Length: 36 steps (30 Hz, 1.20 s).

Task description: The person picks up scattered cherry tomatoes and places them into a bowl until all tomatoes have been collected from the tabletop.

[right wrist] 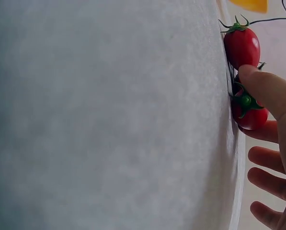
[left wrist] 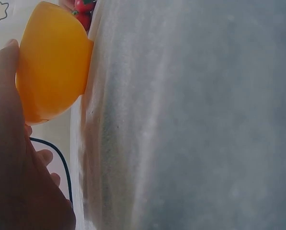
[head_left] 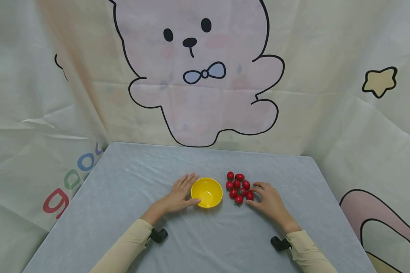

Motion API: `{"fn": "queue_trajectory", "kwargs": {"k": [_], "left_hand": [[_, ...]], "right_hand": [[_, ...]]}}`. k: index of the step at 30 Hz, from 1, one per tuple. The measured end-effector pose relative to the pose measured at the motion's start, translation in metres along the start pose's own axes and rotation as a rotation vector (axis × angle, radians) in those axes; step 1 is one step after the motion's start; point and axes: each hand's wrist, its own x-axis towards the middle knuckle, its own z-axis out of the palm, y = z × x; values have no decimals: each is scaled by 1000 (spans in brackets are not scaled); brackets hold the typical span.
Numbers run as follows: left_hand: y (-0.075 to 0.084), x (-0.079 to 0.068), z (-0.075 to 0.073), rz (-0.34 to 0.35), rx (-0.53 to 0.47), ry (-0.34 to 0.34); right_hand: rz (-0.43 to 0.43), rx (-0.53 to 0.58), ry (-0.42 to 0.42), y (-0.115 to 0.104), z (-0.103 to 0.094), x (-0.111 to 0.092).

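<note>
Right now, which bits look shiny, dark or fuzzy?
Head view: the yellow bowl shines inside; left wrist view: the left hand looks dark; right wrist view: the gray-blue tablecloth looks fuzzy, the cherry tomatoes sharper.

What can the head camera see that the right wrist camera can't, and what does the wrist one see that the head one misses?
Only the head view: the left hand at the bowl, the inside of the yellow bowl, the drawn bear's face and the yellow star.

Only the right wrist view: a close side look at a tomato's round green stem end.

Both: the right hand, red tomatoes, some of the bowl and the grey-blue tablecloth.
</note>
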Motion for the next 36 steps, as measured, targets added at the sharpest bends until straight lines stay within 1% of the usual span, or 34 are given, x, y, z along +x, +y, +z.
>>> {"fn": "queue_trajectory", "kwargs": {"k": [9, 13, 18, 23, 29, 36], "left_hand": [[-2, 1, 2, -34, -13, -13], [-3, 1, 3, -40, -16, -19], [-3, 1, 2, -25, -16, -18], [-3, 1, 2, 0, -19, -11], [-5, 2, 4, 11, -27, -5], [-4, 3, 4, 20, -16, 3]], "right_hand": [[-11, -17, -38, 1, 1, 3], [-30, -33, -31, 3, -1, 5], [-46, -28, -18, 1, -8, 8], [-44, -40, -34, -1, -14, 12], [-53, -52, -43, -4, -20, 18], [-62, -65, -46, -10, -24, 26]]}}
